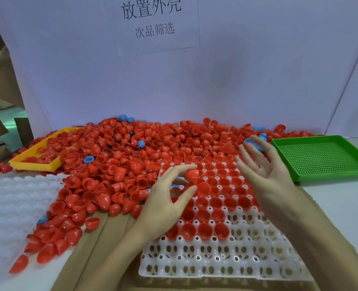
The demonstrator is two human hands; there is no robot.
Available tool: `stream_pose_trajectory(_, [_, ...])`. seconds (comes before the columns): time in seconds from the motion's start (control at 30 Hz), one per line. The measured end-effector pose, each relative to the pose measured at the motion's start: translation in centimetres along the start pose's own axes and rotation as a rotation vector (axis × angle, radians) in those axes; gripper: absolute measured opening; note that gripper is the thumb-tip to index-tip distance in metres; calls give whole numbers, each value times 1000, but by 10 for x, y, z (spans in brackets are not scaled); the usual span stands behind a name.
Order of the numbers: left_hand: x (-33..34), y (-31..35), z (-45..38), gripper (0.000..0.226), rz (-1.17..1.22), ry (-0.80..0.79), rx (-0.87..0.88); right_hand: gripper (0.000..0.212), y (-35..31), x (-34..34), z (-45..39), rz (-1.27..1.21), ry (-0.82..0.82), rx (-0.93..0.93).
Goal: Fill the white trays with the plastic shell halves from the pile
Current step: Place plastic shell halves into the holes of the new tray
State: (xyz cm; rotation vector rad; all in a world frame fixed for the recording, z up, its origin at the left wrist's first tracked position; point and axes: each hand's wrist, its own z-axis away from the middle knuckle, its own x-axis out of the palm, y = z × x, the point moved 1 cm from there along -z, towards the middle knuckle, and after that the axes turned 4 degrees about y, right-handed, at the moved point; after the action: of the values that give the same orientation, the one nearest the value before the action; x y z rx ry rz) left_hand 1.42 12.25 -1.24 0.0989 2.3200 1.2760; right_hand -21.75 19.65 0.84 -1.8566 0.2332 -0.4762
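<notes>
While the left hand [163, 198] pinches a red shell [191, 175] and the right hand [264, 171] hovers spread and empty, the white tray [226, 267] is filled only in its far rows, its near rows bare.

Bare forearms, seemingly ringless hands [163, 198].

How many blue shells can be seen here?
About 8: two at the pile's back, two mid-pile, several by the right hand, slivers under the left hand, one front left. More may be buried.
</notes>
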Motion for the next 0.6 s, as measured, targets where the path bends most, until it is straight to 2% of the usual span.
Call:
stream_pose_trajectory(0.07, [1, 2, 1, 44, 65, 4, -18, 66, -1, -2, -2, -38, -4, -52])
stream_pose_trajectory(0.13, [2, 3, 1, 41, 125, 15, -37, 63, -2, 1, 0, 71, -48, -67])
stream_pose_trajectory(0.3, [0, 4, 0, 37, 187, 66, -22, 42, 4, 23, 17, 349, -307, 6])
stream_pose_trajectory(0.4, [-2, 3, -2, 36, 146, 88, 16, 34, 10, 35, 25, 441, -290, -55])
stream_pose_trajectory(0.5, [-4, 1, -3, 35, 142, 107, 9, 26, 12, 35, 25, 392, -280, -80])
stream_pose_trajectory(0.6, [-3, -2, -3, 34, 122, 118, 4, 29, 12, 35, 27, 360, -336, -64])
